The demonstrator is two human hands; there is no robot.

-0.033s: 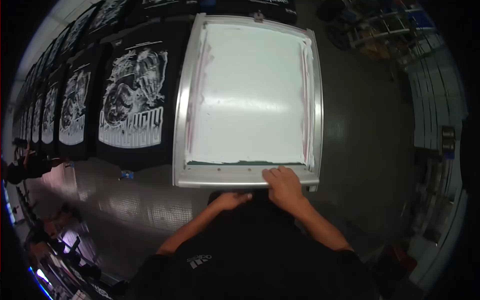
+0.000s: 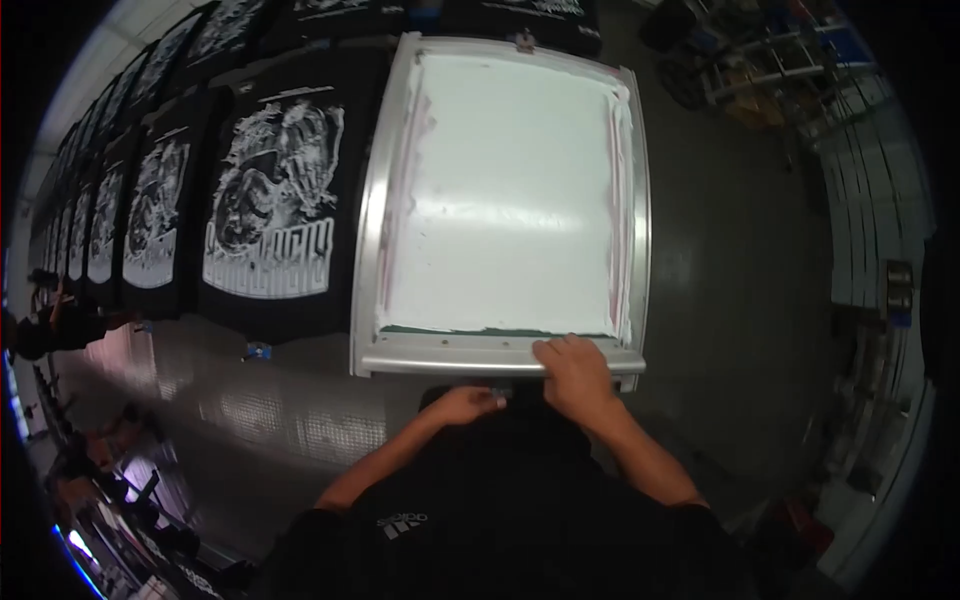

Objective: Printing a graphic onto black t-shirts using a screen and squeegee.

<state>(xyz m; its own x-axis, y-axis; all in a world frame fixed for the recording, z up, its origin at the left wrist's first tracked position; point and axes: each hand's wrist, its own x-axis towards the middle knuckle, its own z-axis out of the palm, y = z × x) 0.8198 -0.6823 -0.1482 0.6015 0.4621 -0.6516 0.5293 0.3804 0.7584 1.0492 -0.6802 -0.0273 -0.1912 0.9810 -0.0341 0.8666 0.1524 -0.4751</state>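
A screen printing frame (image 2: 372,230) with silver metal bars lies before me, its mesh coated with white ink (image 2: 510,190). A narrow dark green strip shows between the ink and the near bar. My right hand (image 2: 577,375) is closed over that near bar, right of its middle, fingers on top. Just below the bar, my left hand (image 2: 467,405) is closed by a small greyish part at the edge of something black under the frame. What its fingers hold, if anything, I cannot make out.
Left of the frame, black shirts (image 2: 355,120) with white prints lie in rows running into the distance. A small blue part (image 2: 258,351) sticks out below the nearest one. At far left stands another person (image 2: 65,325). A cluttered wheeled rack (image 2: 750,75) stands at upper right.
The printing frame and shirts sit slightly further right and lower in view. Both hands keep nearly the same places, and the small greyish part by my left fingers shows more clearly.
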